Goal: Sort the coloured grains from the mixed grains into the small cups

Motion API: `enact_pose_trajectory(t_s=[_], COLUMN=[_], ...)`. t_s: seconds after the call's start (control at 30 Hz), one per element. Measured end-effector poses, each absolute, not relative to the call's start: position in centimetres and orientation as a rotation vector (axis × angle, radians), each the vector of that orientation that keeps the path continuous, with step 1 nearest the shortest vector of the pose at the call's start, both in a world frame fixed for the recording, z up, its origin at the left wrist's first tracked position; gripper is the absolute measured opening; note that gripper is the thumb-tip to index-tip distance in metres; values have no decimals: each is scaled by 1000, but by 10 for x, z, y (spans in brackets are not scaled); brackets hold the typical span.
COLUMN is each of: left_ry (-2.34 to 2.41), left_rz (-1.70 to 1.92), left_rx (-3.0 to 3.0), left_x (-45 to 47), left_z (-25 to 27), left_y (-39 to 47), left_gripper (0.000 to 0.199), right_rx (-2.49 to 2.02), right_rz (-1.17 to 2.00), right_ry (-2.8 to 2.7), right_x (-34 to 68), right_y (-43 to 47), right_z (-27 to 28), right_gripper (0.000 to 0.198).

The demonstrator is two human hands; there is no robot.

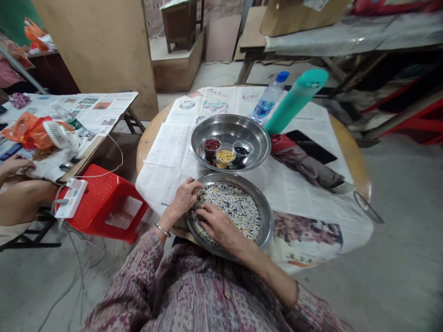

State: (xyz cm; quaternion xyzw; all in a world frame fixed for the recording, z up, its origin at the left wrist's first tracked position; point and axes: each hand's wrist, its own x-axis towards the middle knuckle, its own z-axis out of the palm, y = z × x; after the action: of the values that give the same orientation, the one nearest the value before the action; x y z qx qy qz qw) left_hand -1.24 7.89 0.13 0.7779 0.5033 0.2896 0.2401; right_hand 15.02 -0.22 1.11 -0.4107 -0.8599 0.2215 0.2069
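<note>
A steel plate (265,210) full of mixed white, black and yellow grains sits at the near edge of a round table. My left hand (183,197) rests on the plate's left rim with the fingers curled over the grains. My right hand (218,224) lies palm down in the grains at the plate's near left. Whether either hand pinches any grains is hidden. Behind it, a steel bowl (254,131) holds three small cups: red beans (212,145), yellow grains (225,156) and black beans (241,151).
Newspaper (173,152) covers the round table. A teal flask (294,99), a water bottle (268,97), a red-grey cloth (304,163) and a dark phone (313,147) lie at the right. A red stool (104,198) stands left, beside another person's arm (17,200) at a second table.
</note>
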Motion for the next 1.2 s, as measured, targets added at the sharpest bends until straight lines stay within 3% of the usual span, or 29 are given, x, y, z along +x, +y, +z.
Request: enact_pose_trajectory(t_s=[0.27,0.5,0.67,0.97,1.2], left_ry=[1350,1333,1310,1286,1267], left_rz=[798,842,889,1006,1050], left_rx=[2120,2119,2070,1855,1809], left_x=[-13,-13,-14,-17,-17], left_z=[2,-2,-4,-3,-5], left_y=[79,81,81,80,81], left_gripper=[30,29,28,27,28], right_rx=[-1125,-1599,-1693,-1195,-1214], right_rz=[204,90,190,580,364], right_ry=[-2567,-2515,-2430,-2454,-2702], right_x=[149,198,227,182,178], right_y=[40,39,7,-32,-11], right_z=[9,15,14,25,18], right_gripper=[12,18,15,19,15])
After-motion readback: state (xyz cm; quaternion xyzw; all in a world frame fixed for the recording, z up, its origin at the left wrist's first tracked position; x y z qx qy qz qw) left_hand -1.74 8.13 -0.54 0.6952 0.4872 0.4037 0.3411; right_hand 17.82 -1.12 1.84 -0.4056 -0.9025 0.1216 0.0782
